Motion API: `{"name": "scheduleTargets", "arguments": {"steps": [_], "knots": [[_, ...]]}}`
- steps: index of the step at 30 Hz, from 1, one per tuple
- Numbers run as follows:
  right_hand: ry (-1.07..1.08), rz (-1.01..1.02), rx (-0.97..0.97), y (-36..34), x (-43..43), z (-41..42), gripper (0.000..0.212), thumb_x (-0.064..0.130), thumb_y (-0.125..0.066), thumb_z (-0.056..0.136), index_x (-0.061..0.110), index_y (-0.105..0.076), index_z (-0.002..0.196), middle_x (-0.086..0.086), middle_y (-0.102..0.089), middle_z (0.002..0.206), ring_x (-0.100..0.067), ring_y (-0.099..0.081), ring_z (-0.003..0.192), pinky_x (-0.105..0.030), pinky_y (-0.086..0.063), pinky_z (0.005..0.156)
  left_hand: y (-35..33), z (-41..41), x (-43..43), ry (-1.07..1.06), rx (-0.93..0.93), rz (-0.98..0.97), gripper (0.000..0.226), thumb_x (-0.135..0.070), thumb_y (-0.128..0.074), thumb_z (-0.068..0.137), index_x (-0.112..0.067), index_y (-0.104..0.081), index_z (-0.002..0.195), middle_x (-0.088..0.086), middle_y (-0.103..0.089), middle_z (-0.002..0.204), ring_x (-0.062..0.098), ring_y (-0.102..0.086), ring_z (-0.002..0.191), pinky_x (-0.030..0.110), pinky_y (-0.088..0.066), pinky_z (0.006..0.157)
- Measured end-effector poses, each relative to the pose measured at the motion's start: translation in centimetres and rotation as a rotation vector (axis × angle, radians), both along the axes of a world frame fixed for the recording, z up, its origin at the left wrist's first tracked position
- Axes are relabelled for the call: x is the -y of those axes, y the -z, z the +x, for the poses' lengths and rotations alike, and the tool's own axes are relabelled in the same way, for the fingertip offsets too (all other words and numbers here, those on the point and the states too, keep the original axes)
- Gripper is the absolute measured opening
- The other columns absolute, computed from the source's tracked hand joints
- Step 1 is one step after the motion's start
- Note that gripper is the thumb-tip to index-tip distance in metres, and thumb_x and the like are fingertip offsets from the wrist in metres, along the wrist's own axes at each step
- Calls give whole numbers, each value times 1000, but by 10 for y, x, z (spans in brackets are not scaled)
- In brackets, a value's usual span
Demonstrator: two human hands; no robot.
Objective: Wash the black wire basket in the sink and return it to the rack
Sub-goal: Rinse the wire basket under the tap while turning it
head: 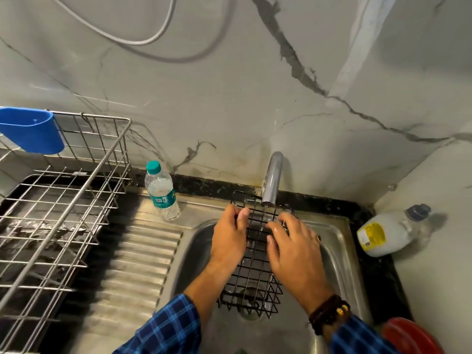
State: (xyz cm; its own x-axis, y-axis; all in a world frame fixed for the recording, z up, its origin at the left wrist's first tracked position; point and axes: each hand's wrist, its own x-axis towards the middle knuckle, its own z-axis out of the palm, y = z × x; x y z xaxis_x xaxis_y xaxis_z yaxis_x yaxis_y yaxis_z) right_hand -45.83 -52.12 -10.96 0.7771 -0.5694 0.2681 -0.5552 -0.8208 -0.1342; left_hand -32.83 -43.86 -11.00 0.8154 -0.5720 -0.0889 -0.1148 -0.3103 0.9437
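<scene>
Holding the black wire basket (251, 261) over the steel sink (339, 251), tilted lengthwise, with its far end just under the tap (272, 178) and its near end above the drain. Gripping the basket's left edge with the left hand (228, 236), fingers curled together around the wires, thumb on top. Resting the right hand (293, 249) on the mesh, fingers slightly spread and pressing flat, wet and glistening; rubbing motion judged likely, not confirmed. Running only a thin stream from the tap, hard to make out. Risk assessment: slipping of the wet wire out of the one-handed grip, dropping the basket into the sink bowl; catching of a fingertip or the wrist beads (329, 312) in the mesh openings; knocking the far end against the tap; splashing toward the water bottle (162, 191) standing just beside the sink on the drainboard, tipping it if an elbow swings left. Returning to the dish rack (63, 200) on the left still pending, dripping across the counter likely. Labelling: teal band on the water bottle carrying print too small to read; yellow label on the white jug (388, 232) lying on its side at the right, text illegible. No brand name readable anywhere.
</scene>
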Motion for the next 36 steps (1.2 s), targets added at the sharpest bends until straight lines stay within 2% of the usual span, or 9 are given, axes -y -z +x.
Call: {"name": "scheduleTargets", "arguments": {"steps": [5,12,15,18,21,23,27,32,36], "knots": [[83,6,120,1,-16,10,39,34,-56,92,23,-58,129,1,-57,133,-22,-49,126,-49,-45,101,2,-2,-2,-33,-109,-100,29,-50,-44,102,-27,-56,91,3,-65,79,19,-61,70,43,-54,66],[74,34,178,3,-12,13,35,34,-63,87,22,-71,119,-1,-63,115,-23,-58,107,-45,-57,82,-1,-5,-12,6,-8,-121,22,-35,-48,104,-25,-53,86,-8,-57,71,1,-51,62,19,-43,57],[54,40,284,1,-8,11,25,26,-70,85,18,-74,108,0,-63,112,-18,-58,104,-38,-59,77,5,-6,-14,-7,-44,-150,22,-40,-48,103,-27,-55,87,-2,-65,79,13,-61,72,28,-51,64],[147,92,437,1,-6,15,20,23,-73,87,15,-69,105,-3,-56,126,-19,-51,119,-36,-55,91,4,-7,-13,-48,-112,-201,23,-41,-46,103,-24,-57,93,-2,-69,83,19,-66,77,38,-57,68],[238,298,487,3,-8,26,39,31,-57,98,21,-50,136,-2,-37,156,-20,-37,142,-34,-42,105,-1,-3,-12,-75,-191,-261,26,-39,-44,105,-18,-58,99,-1,-73,88,17,-71,82,39,-61,73],[263,634,641,1,-11,33,50,34,-44,104,26,-32,152,3,-32,160,-14,-34,145,-34,-38,111,-2,0,-12,-69,-197,-276,27,-41,-44,105,-20,-58,97,4,-73,92,24,-72,88,44,-61,78],[382,1147,802,-10,3,38,44,40,-30,108,29,-40,150,5,-43,153,-12,-45,133,-36,-38,108,-3,1,-18,27,-167,-271,27,-39,-42,105,-19,-60,100,-2,-74,93,15,-72,88,39,-61,78],[497,1366,683,-10,23,33,90,88,-58,65,33,-56,135,4,-62,134,-21,-61,116,-48,-49,101,9,1,-34,151,-152,-256,44,-53,-38,101,-18,-64,105,-1,-71,98,18,-68,90,44,-59,82],[474,1414,665,-17,22,23,64,71,-57,83,40,-52,139,9,-58,133,-22,-63,109,-44,-54,94,11,-2,-39,173,-41,-214,48,-60,-31,98,-23,-60,103,5,-63,105,14,-62,98,31,-52,91]]}}
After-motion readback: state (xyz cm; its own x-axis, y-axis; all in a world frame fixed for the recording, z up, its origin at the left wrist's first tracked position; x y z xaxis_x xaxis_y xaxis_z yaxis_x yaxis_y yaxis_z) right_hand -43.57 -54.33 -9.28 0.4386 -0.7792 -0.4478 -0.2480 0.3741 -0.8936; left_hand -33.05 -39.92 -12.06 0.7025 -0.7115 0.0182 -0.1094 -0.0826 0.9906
